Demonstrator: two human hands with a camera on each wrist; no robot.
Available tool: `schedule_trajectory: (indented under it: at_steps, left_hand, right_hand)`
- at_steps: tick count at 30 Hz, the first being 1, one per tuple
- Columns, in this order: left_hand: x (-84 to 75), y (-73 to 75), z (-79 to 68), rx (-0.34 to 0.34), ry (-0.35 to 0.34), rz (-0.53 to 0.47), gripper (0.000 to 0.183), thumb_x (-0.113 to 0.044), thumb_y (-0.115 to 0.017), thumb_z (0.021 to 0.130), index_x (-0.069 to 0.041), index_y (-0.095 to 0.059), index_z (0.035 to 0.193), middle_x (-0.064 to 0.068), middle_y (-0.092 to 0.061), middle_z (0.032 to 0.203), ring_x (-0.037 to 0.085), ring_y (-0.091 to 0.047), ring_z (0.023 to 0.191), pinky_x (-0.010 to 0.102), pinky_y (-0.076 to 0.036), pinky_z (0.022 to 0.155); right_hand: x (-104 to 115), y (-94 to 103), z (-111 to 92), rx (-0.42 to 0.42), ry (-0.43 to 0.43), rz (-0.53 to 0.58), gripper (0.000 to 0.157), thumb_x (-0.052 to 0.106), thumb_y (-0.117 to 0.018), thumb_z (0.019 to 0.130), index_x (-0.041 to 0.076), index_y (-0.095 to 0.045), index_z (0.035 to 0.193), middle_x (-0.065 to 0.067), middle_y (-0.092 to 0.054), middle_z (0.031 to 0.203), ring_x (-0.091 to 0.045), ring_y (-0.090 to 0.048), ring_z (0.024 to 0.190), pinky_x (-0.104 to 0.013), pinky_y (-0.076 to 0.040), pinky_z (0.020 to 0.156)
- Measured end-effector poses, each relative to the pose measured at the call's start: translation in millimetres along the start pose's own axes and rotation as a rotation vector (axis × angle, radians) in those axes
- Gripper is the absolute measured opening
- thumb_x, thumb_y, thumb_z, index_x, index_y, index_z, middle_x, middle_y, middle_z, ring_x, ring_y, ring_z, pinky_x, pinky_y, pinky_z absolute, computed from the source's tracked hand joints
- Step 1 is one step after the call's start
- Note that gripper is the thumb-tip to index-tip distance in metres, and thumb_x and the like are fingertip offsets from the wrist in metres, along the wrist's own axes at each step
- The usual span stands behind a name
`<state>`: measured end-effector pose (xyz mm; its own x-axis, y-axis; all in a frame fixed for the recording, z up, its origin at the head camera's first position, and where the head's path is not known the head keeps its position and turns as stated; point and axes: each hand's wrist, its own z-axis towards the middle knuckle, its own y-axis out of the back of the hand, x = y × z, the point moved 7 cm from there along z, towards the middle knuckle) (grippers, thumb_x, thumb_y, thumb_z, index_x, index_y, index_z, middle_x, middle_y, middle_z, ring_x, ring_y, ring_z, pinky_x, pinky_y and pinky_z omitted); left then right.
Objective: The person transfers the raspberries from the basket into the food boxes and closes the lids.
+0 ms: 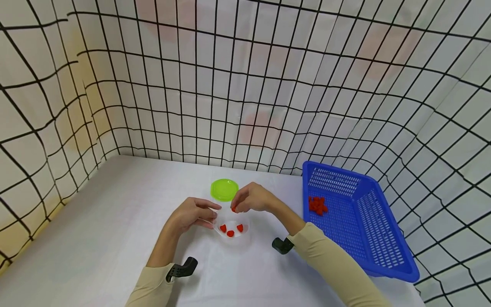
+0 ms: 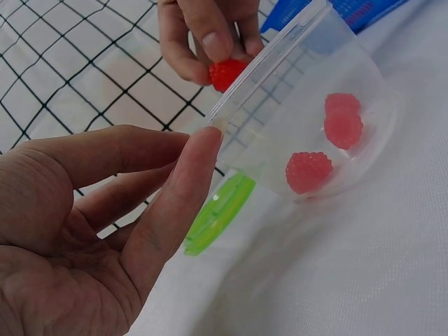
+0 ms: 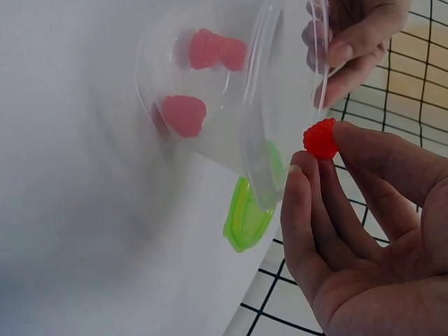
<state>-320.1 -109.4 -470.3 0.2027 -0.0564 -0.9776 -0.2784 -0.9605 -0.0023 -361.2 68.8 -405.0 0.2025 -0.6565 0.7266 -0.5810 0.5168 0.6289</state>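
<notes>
A clear round plastic tub [image 1: 231, 235] stands on the white cloth with 3 red raspberries inside; one raspberry [image 2: 309, 172] lies nearest in the left wrist view. My left hand [image 1: 193, 214] holds the tub's left side at the rim, its thumb [image 2: 183, 183] at the edge. Above the tub's far rim, my right hand [image 1: 251, 198] pinches another raspberry [image 3: 321, 139] between thumb and fingertips. Just beyond the tub lies a bright green lid [image 1: 224, 190], flat on the cloth.
To the right sits a blue plastic basket [image 1: 347, 236], a heap of red raspberries [image 1: 317, 205] in its far left corner. A black wire grid [image 1: 230, 102] rises behind and at both sides. Dark camera mounts [image 1: 282, 246] stick out from both wrists.
</notes>
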Motion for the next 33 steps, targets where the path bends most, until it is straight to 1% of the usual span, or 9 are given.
schedule_trajectory:
  at_steps: [4, 11, 14, 20, 26, 33]
  left_hand:
    - [-1.3, -0.1, -1.1, 0.008, -0.009, 0.005, 0.033, -0.006, -0.065, 0.093, 0.010, -0.068, 0.122, 0.019, -0.073, 0.105, 0.019, -0.068, 0.077, 0.036, -0.065, 0.072]
    - [-1.0, -0.7, 1.8, 0.013, -0.003, 0.000, 0.037, -0.004, -0.064, 0.092, 0.013, -0.064, 0.125, 0.025, -0.071, 0.111, 0.019, -0.068, 0.076, 0.036, -0.065, 0.072]
    - [-0.8, -0.5, 2.1, 0.010, 0.001, -0.002, 0.037, -0.004, -0.064, 0.092, 0.013, -0.064, 0.125, 0.025, -0.071, 0.111, 0.019, -0.068, 0.076, 0.036, -0.065, 0.072]
    - [-1.8, 0.2, -0.2, 0.004, -0.003, 0.001, 0.036, -0.005, -0.065, 0.093, 0.012, -0.064, 0.125, 0.023, -0.072, 0.108, 0.019, -0.068, 0.076, 0.035, -0.065, 0.071]
    - [-2.1, -0.2, -1.8, 0.005, -0.006, -0.005, 0.036, -0.005, -0.065, 0.093, 0.012, -0.065, 0.125, 0.021, -0.073, 0.107, 0.019, -0.068, 0.077, 0.036, -0.065, 0.071]
    - [-2.2, -0.6, -1.6, 0.009, -0.011, -0.004, 0.035, -0.004, -0.065, 0.093, 0.011, -0.066, 0.123, 0.017, -0.074, 0.102, 0.019, -0.068, 0.076, 0.036, -0.065, 0.071]
  right_hand:
    - [-0.9, -3.4, 0.7, -0.001, 0.003, 0.005, 0.008, 0.011, -0.073, 0.089, 0.012, -0.079, 0.095, 0.000, -0.077, 0.092, -0.015, -0.070, 0.085, -0.031, -0.061, 0.081]
    - [-4.5, -3.6, 1.1, -0.024, 0.022, -0.003, 0.008, 0.011, -0.073, 0.089, 0.014, -0.080, 0.092, 0.001, -0.077, 0.090, -0.014, -0.070, 0.085, -0.031, -0.060, 0.081]
    - [-5.6, -3.8, 1.2, -0.031, 0.031, -0.003, 0.008, 0.012, -0.072, 0.090, 0.014, -0.080, 0.092, 0.001, -0.077, 0.090, -0.015, -0.069, 0.085, -0.030, -0.060, 0.081]
    - [-6.8, -5.7, 0.8, -0.034, 0.036, 0.016, 0.008, 0.011, -0.073, 0.090, 0.012, -0.080, 0.092, 0.001, -0.077, 0.089, -0.015, -0.069, 0.085, -0.031, -0.060, 0.082]
    - [-8.4, -7.1, -0.1, -0.034, 0.024, 0.003, 0.008, 0.011, -0.073, 0.090, 0.014, -0.080, 0.092, 0.002, -0.076, 0.089, -0.015, -0.068, 0.086, -0.033, -0.059, 0.086]
    - [-9.5, -6.8, -0.7, -0.044, 0.025, 0.001, 0.009, 0.010, -0.073, 0.090, 0.014, -0.081, 0.093, 0.002, -0.076, 0.089, -0.014, -0.068, 0.086, -0.033, -0.057, 0.085]
